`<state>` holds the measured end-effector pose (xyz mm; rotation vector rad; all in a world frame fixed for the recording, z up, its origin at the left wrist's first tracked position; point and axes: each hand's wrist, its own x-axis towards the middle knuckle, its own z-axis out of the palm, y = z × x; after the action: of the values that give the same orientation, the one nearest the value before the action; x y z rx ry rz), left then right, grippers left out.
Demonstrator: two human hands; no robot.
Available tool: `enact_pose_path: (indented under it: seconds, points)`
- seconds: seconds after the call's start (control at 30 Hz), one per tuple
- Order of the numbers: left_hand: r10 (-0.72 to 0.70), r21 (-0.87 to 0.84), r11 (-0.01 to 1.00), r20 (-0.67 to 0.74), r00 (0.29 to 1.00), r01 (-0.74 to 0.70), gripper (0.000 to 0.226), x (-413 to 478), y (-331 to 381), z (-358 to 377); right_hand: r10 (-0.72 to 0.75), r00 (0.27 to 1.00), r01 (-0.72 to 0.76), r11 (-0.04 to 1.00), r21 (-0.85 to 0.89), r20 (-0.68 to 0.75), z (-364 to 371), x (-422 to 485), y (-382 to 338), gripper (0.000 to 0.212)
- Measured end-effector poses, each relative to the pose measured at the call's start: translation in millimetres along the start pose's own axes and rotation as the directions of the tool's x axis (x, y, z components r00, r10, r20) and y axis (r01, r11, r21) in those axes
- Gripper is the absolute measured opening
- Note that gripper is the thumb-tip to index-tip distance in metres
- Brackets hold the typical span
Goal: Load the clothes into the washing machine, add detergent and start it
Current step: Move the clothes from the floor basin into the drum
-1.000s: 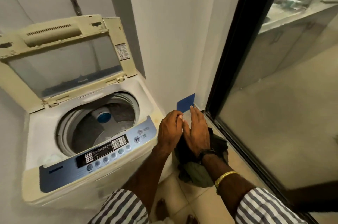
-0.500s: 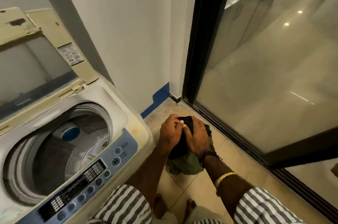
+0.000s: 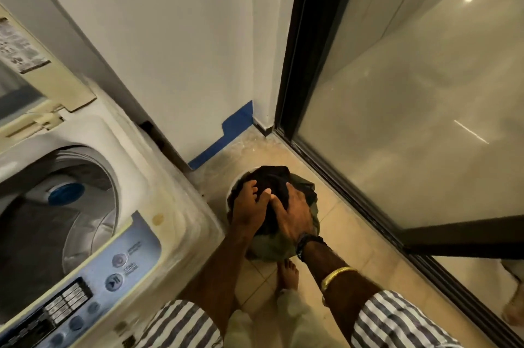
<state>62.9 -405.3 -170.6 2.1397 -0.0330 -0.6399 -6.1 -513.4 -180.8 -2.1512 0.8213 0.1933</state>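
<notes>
Clothes, a crumpled heap of black and olive-green fabric (image 3: pixel 272 176), sit low in the middle of the frame, piled in a pale round tub (image 3: pixel 233 187) that stands on the beige tiled floor (image 3: pixel 346 222) just right of the washing machine. The person bends over it with both arms reaching down. The left hand (image 3: pixel 249 207) has its fingers curled into the black cloth on the near left side of the heap, and the right hand (image 3: pixel 293 213) clutches the cloth beside it, fingers bent over the top and thumb nearly touching the left hand. A dark band (image 3: pixel 309 242) and a gold bangle (image 3: pixel 337 272) circle the right wrist, and one bare foot (image 3: pixel 287 274) shows below the tub. The white top-loading washing machine (image 3: pixel 175 177) fills the left of the frame with its cream lid (image 3: pixel 71 86) raised; its drum (image 3: pixel 37 234) lies open, a blue cap (image 3: pixel 65 193) at the centre. A strip of blue tape (image 3: pixel 226 132) runs along the base of the wall, and a dark-framed glass door (image 3: pixel 397 92) takes up the right side.
</notes>
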Motion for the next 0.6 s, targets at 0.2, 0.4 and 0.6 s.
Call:
enact_pose_path:
  seconds: [0.2, 0.4, 0.6]
  points:
    - [-0.119, -0.069, 0.990, 0.006, 0.993, 0.119, 0.061, 39, -19, 36, -0.004, 0.996, 0.006, 1.000, -0.024, 0.084, 18, 49, 35, 0.077]
    - [-0.171, -0.038, 0.985, 0.003, 0.985, 0.171, 0.060, 73, -49, 69, -0.015, 0.990, 0.020, 0.999, -0.033, 0.137, 36, 90, 70, 0.077]
    - [-0.222, -0.023, 0.975, -0.041, 0.974, 0.221, 0.069, 100, -75, 93, -0.005, 0.982, 0.021, 0.996, -0.083, 0.189, 53, 129, 98, 0.090]
